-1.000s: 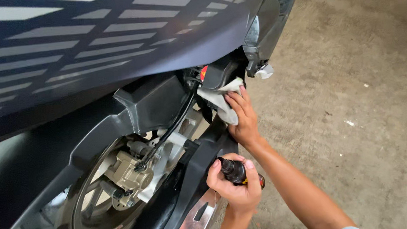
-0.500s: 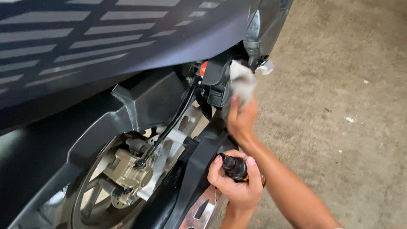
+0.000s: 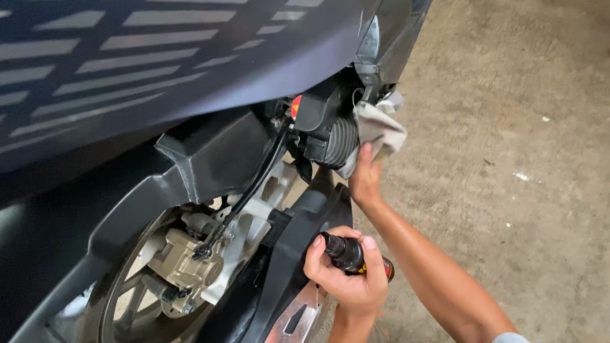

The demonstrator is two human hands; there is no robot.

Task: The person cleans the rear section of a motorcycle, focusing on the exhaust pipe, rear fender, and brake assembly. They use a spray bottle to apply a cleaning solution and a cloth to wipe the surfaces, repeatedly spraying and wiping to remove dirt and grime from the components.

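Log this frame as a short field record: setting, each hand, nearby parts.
setting: scooter rear on concrete floor
left hand: grips a small dark bottle, cap pointing toward the wheel
right hand: presses a grey cloth against the ribbed black boot
nearby: brake caliper, rear wheel

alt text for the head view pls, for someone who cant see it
A person's right hand presses a grey rag against a black ribbed boot under a dark scooter's tail, while the left hand holds a small dark bottle lower down. To the left are the rear wheel and its brake caliper, on a concrete floor.
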